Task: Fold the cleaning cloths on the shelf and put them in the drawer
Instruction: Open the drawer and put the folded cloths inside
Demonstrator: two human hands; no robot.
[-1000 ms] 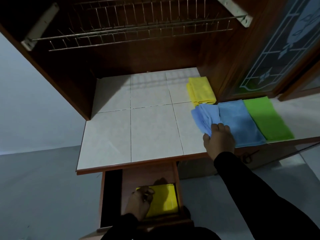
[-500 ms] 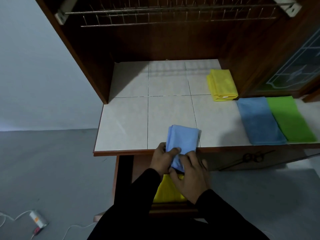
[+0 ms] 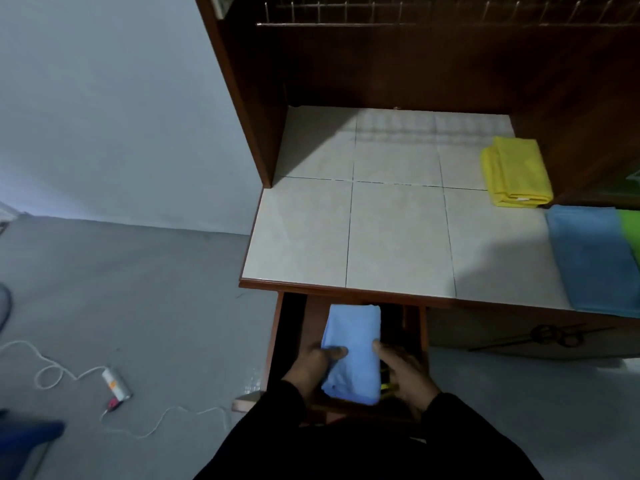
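A folded light blue cloth [image 3: 353, 351] lies in the open wooden drawer [image 3: 417, 327] below the tiled shelf [image 3: 398, 237]. My left hand [image 3: 313, 367] grips its left edge, thumb on top. My right hand [image 3: 403, 370] grips its right edge. A sliver of a yellow cloth [image 3: 386, 386] shows under it in the drawer. On the shelf at the right lie a folded yellow cloth [image 3: 516, 171], a flat blue cloth [image 3: 592, 261] and a green cloth [image 3: 632, 230] cut off by the frame edge.
A wire rack [image 3: 433, 15] hangs above the shelf inside the dark wooden cabinet. On the grey floor at the left lie a white cable and a small power adapter [image 3: 116, 384]. A metal handle [image 3: 554, 336] shows on the cabinet front at the right.
Both hands have carried the folded light blue cloth from the shelf's front edge down into the drawer, over the yellow cloth. The view has swung to the left.
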